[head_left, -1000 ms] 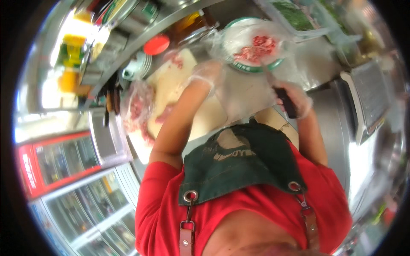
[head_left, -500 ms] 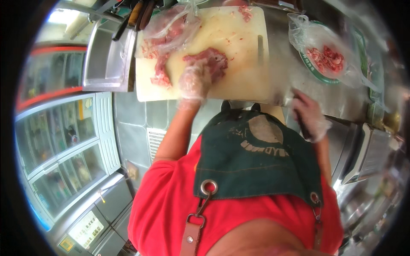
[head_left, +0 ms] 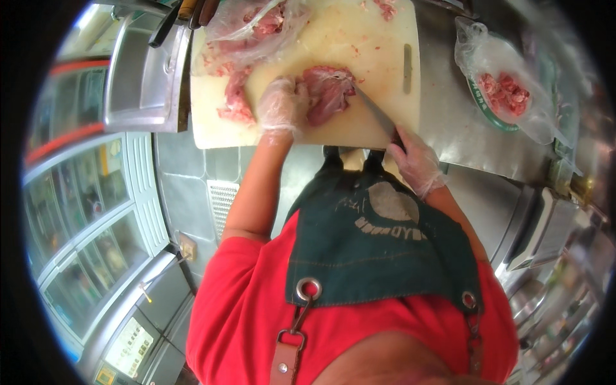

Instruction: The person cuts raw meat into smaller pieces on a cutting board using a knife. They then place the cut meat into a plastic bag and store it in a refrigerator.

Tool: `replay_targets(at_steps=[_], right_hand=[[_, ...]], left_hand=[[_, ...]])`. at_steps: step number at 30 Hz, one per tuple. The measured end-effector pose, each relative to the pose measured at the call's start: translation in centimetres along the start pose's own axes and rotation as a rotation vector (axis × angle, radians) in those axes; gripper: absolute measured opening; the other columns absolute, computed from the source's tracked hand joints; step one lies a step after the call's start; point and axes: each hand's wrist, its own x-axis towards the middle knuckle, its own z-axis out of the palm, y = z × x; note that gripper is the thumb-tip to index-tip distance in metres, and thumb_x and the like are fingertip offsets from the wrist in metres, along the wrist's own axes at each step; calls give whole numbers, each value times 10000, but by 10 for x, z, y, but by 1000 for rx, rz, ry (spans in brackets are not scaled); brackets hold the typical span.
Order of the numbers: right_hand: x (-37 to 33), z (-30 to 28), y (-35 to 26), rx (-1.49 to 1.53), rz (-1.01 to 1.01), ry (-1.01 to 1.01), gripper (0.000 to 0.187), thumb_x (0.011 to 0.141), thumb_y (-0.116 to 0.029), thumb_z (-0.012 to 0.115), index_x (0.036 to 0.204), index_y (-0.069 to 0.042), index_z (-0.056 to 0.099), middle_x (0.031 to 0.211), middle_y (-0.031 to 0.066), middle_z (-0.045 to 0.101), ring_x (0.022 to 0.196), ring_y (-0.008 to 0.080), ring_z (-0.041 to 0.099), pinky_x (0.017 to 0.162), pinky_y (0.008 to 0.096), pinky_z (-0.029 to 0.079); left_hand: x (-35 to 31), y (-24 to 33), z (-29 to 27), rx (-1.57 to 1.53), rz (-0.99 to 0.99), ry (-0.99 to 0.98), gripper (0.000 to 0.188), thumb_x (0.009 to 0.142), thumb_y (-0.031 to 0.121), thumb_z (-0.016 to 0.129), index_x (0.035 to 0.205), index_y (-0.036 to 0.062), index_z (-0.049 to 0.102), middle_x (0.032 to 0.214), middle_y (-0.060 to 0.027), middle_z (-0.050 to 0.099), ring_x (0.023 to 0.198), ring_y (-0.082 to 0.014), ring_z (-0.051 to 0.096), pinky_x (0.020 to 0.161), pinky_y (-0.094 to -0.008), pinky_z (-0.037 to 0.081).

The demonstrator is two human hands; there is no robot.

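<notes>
A piece of raw red meat (head_left: 328,96) lies on the pale cutting board (head_left: 366,136). My left hand (head_left: 282,106), in a clear plastic glove, grips its left edge with curled fingers. My right hand (head_left: 417,160), gloved too, is closed round the dark handle of a knife (head_left: 378,114). The blade reaches up and left over the board, its tip at the meat's right edge. Left of my left hand lies a narrow strip of meat (head_left: 237,96). Behind it, a clear plastic bag (head_left: 224,29) holds more meat.
To the right on the steel counter (head_left: 443,122) stands a green-rimmed dish (head_left: 491,119) lined with a plastic bag and holding cut meat (head_left: 504,94). Small meat scraps (head_left: 385,9) sit at the board's far edge. A steel sink (head_left: 147,70) adjoins the board's left, with knife handles (head_left: 186,13) above.
My right hand has swung left with the knife, from beside the counter's front edge to the board. The blade tip has come to the meat, which lies turned and more spread out.
</notes>
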Motion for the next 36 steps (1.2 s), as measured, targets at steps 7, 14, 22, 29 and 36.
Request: replay_targets(at_steps=[7,14,22,29,36], right_hand=[[-9,-8,7,67,107,-29,458,920,-286,571,1320,-83,478,1123,201,609,1023,384,587,864,443,474],[-3,-2,-17,61,26,5,453,903,-278,583,1304,-90,486,1033,189,613,945,384,597,813,459,485],[10,22,-7,-68,65,149,466,893,-280,585,1302,-83,480,1023,172,614,928,378,596,799,461,487],[-1,13,-19,-16,46,66,482,895,-250,595,1320,-58,472,1031,188,610,944,380,595,816,448,485],[-6,19,-6,19,55,98,505,909,-267,594,1350,-63,460,1080,204,605,987,389,586,851,441,477]], left_hand=[[23,37,-3,97,473,35,261,866,284,590,936,49,682,995,-183,655,947,-372,611,839,-433,478],[60,15,9,-12,64,-212,270,855,270,605,947,23,663,937,-221,663,874,-391,625,788,-439,487],[35,-15,24,-52,27,58,275,845,253,632,1000,28,670,969,-221,659,888,-370,629,806,-418,485],[18,23,5,-2,107,-141,339,777,303,670,981,33,673,899,-196,668,869,-382,621,791,-432,489],[27,10,-16,-726,-169,-513,306,809,201,660,1011,-28,643,870,-138,681,864,-208,654,711,-332,513]])
